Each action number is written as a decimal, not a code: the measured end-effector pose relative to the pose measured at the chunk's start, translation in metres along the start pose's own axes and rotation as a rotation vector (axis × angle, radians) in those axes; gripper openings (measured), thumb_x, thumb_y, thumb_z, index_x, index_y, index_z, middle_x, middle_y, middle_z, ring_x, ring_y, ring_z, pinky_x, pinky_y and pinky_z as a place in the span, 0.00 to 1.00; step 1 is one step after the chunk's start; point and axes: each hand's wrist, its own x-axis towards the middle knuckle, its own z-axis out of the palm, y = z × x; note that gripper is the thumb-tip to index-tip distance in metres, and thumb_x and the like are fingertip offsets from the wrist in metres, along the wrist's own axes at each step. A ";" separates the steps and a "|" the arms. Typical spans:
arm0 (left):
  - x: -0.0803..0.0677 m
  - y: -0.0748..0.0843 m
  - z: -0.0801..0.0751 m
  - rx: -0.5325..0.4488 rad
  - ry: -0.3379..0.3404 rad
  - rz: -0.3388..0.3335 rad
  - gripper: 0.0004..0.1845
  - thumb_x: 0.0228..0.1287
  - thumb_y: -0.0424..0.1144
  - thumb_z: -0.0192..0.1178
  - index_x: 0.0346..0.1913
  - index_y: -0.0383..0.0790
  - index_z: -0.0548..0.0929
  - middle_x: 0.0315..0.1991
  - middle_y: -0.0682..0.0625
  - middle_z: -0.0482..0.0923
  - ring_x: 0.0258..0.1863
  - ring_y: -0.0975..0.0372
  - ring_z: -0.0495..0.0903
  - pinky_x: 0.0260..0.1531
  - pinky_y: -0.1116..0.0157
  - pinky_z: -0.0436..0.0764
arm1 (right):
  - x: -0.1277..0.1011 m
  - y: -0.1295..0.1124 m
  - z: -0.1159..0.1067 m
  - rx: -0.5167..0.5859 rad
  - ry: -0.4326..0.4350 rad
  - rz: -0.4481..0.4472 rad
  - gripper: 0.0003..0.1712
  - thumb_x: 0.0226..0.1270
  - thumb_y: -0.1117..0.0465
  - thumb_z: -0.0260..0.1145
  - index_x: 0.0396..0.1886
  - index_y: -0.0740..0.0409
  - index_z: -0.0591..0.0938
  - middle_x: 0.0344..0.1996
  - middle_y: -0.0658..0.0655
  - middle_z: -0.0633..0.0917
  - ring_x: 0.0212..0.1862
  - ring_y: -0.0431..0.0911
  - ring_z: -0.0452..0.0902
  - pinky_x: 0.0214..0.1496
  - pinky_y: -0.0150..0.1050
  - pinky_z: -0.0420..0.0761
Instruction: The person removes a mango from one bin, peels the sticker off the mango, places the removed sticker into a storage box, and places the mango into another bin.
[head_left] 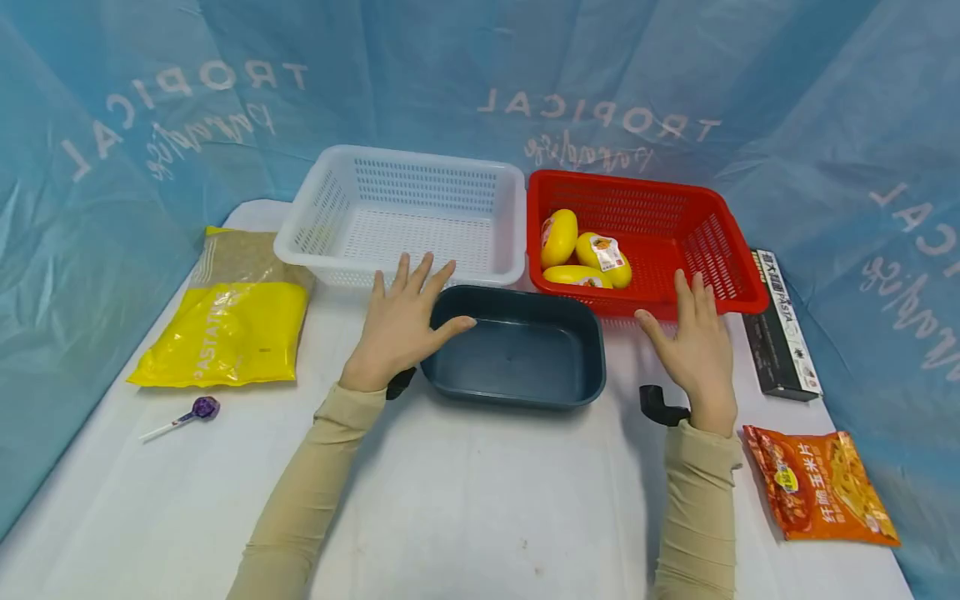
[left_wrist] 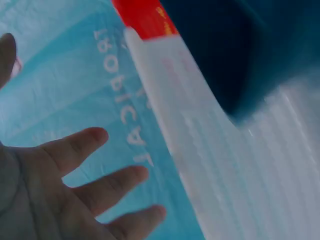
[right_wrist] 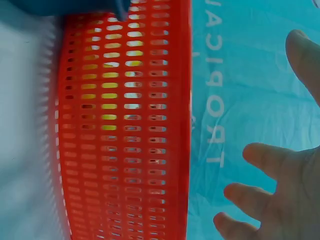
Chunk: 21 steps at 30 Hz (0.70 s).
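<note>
My left hand (head_left: pixel 397 337) hovers with spread fingers at the left end of a dark blue-grey tub (head_left: pixel 517 392), overlapping its rim in the head view. Behind that hand stands a white perforated basket (head_left: pixel 420 221) with nothing inside. My right hand (head_left: pixel 699 358), fingers extended and thumb out, is by the front of a red perforated basket (head_left: pixel 660 242). Several yellow oval fruits (head_left: pixel 558 237), some with white labels, lie in the red basket's left part. Both palms hold nothing. In the right wrist view the fingers are apart from the red basket's wall (right_wrist: pixel 125 165).
A yellow pasta bag (head_left: pixel 232 333) and a purple lollipop (head_left: pixel 204 407) lie at the left. On the right are a black pasta box (head_left: pixel 783 333) and an orange snack packet (head_left: pixel 825 483). A blue printed curtain (head_left: pixel 450 75) encloses the white table (head_left: pixel 480 500).
</note>
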 end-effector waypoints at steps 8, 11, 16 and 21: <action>0.032 0.035 -0.003 -0.062 -0.034 0.137 0.40 0.66 0.66 0.50 0.74 0.46 0.62 0.74 0.43 0.61 0.75 0.46 0.55 0.71 0.41 0.55 | 0.011 0.003 0.003 0.118 0.075 0.071 0.52 0.66 0.28 0.47 0.79 0.49 0.44 0.78 0.61 0.44 0.78 0.63 0.41 0.71 0.71 0.48; 0.043 0.049 0.000 -0.080 -0.038 0.183 0.38 0.66 0.64 0.50 0.72 0.46 0.65 0.72 0.43 0.65 0.74 0.47 0.59 0.71 0.44 0.59 | 0.014 0.008 0.006 0.158 0.146 0.093 0.50 0.67 0.31 0.49 0.79 0.50 0.46 0.79 0.59 0.46 0.78 0.60 0.42 0.73 0.68 0.49; 0.064 0.074 0.009 -0.099 -0.038 0.261 0.34 0.67 0.61 0.53 0.69 0.45 0.69 0.67 0.46 0.71 0.67 0.52 0.70 0.68 0.53 0.68 | 0.015 0.019 0.011 0.225 0.243 0.172 0.49 0.67 0.33 0.50 0.79 0.50 0.46 0.79 0.56 0.46 0.79 0.55 0.39 0.76 0.64 0.45; 0.090 0.093 0.013 -0.177 -0.072 0.314 0.31 0.68 0.58 0.54 0.68 0.44 0.71 0.64 0.48 0.74 0.61 0.57 0.75 0.65 0.58 0.72 | 0.017 0.025 0.013 0.274 0.307 0.229 0.51 0.66 0.33 0.52 0.79 0.48 0.44 0.79 0.54 0.44 0.80 0.53 0.36 0.76 0.62 0.44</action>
